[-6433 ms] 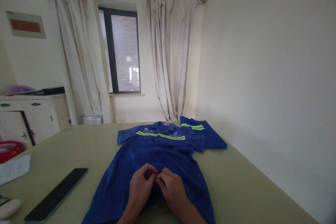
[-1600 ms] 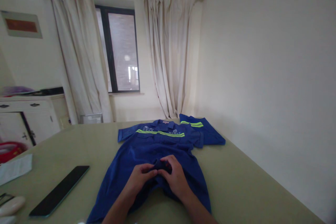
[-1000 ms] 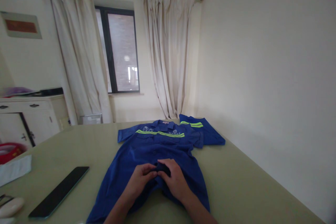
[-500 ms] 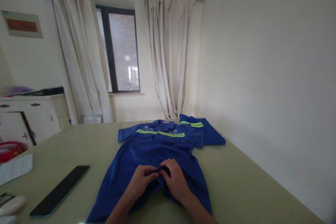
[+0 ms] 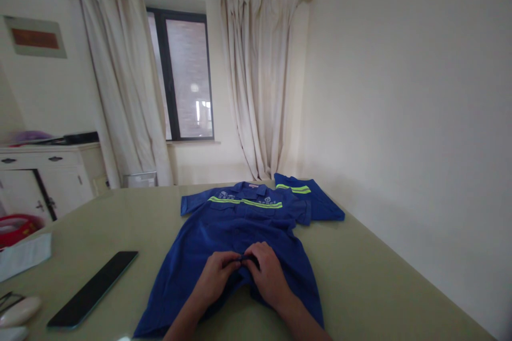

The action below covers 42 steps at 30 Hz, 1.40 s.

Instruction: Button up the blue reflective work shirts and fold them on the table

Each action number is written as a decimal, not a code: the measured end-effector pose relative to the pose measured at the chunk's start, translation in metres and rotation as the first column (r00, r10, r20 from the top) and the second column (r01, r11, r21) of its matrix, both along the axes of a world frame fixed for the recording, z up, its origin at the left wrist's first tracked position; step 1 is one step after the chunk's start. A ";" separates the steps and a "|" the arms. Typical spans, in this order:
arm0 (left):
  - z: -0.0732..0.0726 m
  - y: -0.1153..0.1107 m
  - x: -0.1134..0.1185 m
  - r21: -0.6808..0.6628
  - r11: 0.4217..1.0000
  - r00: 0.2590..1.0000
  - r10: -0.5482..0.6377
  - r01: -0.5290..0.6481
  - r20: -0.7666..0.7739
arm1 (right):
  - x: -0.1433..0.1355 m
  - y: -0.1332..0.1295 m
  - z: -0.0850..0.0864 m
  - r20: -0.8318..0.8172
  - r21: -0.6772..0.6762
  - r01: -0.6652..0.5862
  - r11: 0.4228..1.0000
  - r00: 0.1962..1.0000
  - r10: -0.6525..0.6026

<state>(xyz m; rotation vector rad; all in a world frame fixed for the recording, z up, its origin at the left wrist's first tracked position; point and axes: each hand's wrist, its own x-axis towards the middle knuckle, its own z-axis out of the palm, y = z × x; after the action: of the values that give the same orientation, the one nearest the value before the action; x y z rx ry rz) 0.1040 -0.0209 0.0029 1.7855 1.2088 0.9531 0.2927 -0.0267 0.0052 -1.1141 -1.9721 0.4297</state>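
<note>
At near middle of bench (image 5: 372, 277), our left hand (image 5: 214, 277) and right hand (image 5: 269, 274) hold blue shirt (image 5: 232, 235), fingers (image 5: 258, 250) pinched on its lower front, tips nearly meeting. Left, apart from shirt, flat black device (image 5: 94, 290). Shirt lies spread, collar (image 5: 260, 191) far. Far right, folded blue garment (image 5: 322, 206) beside shirt. Beyond, we see window (image 5: 190, 77) between curtains (image 5: 260, 74).

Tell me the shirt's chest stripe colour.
The stripe is yellow-green with a greyish middle, best in the head view.

Single head-worn view, facing forward and down over a near tabletop (image 5: 368, 287), window (image 5: 190, 64) farther off
</note>
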 end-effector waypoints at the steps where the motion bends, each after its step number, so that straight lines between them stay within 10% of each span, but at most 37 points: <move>1: -0.001 0.000 0.000 0.003 1.000 1.000 0.011 -0.011 -0.006 | 0.000 0.000 0.000 0.008 0.002 0.003 1.000 1.000 -0.003; 42: 0.006 -0.008 -0.001 0.216 0.972 0.921 0.170 -0.098 -0.350 | -0.007 -0.006 0.006 0.143 0.017 0.097 0.995 0.985 -0.099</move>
<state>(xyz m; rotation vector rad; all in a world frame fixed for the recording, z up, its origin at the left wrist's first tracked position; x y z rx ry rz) 0.1031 -0.0287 0.0092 2.1266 1.5308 0.8614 0.2858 -0.0326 0.0109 -1.2601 -2.0301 0.2942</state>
